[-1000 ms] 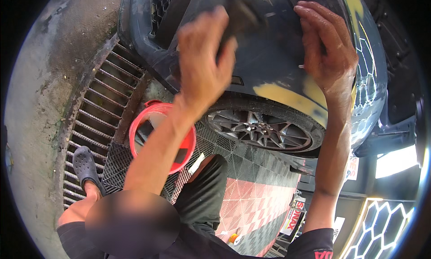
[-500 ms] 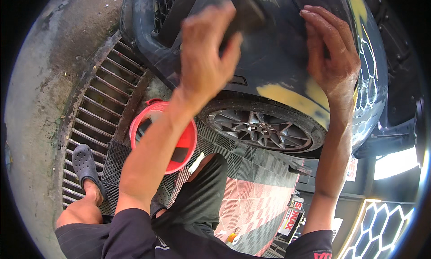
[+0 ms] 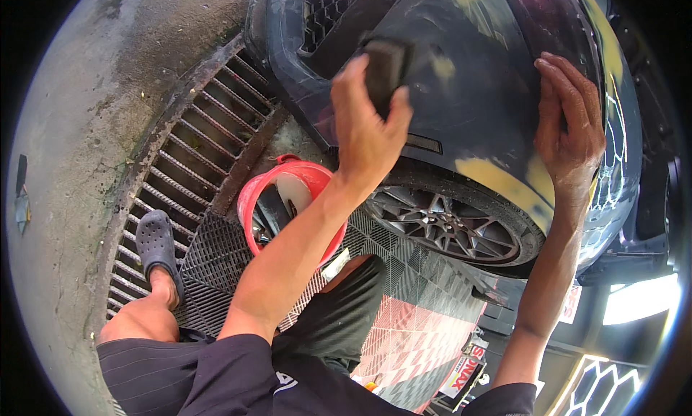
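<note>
My left hand [image 3: 369,135] grips a dark rectangular sanding block [image 3: 388,70] between thumb and fingers, against the front bumper [image 3: 490,106] of a dark car. Motion slightly smears the block. The bumper's surface is dull and grey, with yellowish patches [image 3: 497,185] above the wheel and higher up. Farther right, my right hand [image 3: 571,124] rests on the bodywork near its glossy edge. Its fingers are stretched out, lying against the panel with nothing visible in them.
Below my left forearm stands a red bucket [image 3: 249,207] with dark and pale items inside. A metal drain grate [image 3: 191,153] runs along the left. The car's wheel [image 3: 447,228] sits under the bumper. Grey and red floor tiles [image 3: 404,329] spread below it; my clog-shod foot [image 3: 156,243] is beside the bucket.
My left hand and the block have moved down the bumper, closer to the small slot above the wheel. The whole view has shifted, so the car appears farther right. The right hand still rests on the panel.
</note>
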Available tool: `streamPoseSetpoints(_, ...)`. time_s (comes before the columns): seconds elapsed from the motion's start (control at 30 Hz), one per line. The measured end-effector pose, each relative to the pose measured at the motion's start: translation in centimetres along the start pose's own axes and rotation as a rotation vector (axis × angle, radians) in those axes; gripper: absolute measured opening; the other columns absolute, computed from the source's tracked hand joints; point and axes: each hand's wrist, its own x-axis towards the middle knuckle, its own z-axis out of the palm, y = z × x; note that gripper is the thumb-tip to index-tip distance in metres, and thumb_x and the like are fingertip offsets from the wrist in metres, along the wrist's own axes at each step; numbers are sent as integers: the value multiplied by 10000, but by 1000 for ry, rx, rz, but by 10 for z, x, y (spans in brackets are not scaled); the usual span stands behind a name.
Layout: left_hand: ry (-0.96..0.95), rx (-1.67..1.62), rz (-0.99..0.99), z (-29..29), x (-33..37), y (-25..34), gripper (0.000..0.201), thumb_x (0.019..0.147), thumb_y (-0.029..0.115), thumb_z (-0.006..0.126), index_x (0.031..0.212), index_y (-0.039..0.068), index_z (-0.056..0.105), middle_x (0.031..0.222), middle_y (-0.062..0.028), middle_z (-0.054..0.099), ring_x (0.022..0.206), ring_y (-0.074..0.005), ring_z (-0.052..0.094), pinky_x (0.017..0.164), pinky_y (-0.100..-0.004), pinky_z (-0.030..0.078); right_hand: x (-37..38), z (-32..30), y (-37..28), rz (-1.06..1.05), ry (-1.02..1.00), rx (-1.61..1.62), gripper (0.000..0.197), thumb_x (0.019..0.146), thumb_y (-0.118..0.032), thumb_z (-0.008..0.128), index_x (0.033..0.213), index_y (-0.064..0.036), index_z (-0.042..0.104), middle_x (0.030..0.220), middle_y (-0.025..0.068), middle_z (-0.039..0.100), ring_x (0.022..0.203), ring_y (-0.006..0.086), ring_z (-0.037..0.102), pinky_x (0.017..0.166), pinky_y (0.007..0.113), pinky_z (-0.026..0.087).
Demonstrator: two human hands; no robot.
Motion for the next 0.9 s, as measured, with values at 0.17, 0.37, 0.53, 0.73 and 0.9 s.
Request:
streamPoseSetpoints(0.17,74,-224,-474,-4,-15,1,578,1005,167,738,1410,-58,393,1254,-239,578,1146,-331,614,1010,-461,502,0,4,-3,45,6,22,284,960,68,768,1206,-66,815,1231,108,799,1156,284,772,987,381,624)
streamPoseSetpoints(0.37,73,-180,-602,-2,-28,-10,690,1029,254,747,1467,-65,319,1201,-215,664,1078,-292,682,991,-416,529,-4,2,-1,45,-1,7,268,982,41,767,1213,-84,819,1245,103,798,1173,277,772,994,384,627)
streamPoseSetpoints(0.53,-13,-331,-531,1,2,29,726,1037,277,700,1482,-73,246,1270,-357,623,1149,-470,700,1037,-547,521,-8,2,2,46,2,-10,267,985,35,767,1214,-91,821,1248,101,800,1173,276,772,989,380,627)
streamPoseSetpoints(0.73,-15,-156,-648,-13,-22,-17,635,1049,291,705,1387,-52,291,1228,-234,677,1169,-294,684,1061,-409,509,4,1,0,13,13,9,265,981,31,773,1209,-94,825,1231,102,806,1175,278,775,988,381,631)
streamPoseSetpoints(0.9,-25,-272,-552,6,4,33,705,1021,293,719,1467,-41,287,1244,-406,656,1149,-557,700,1045,-571,523,-10,2,3,29,13,-43,267,982,36,769,1211,-90,825,1245,104,804,1171,279,775,984,379,629)
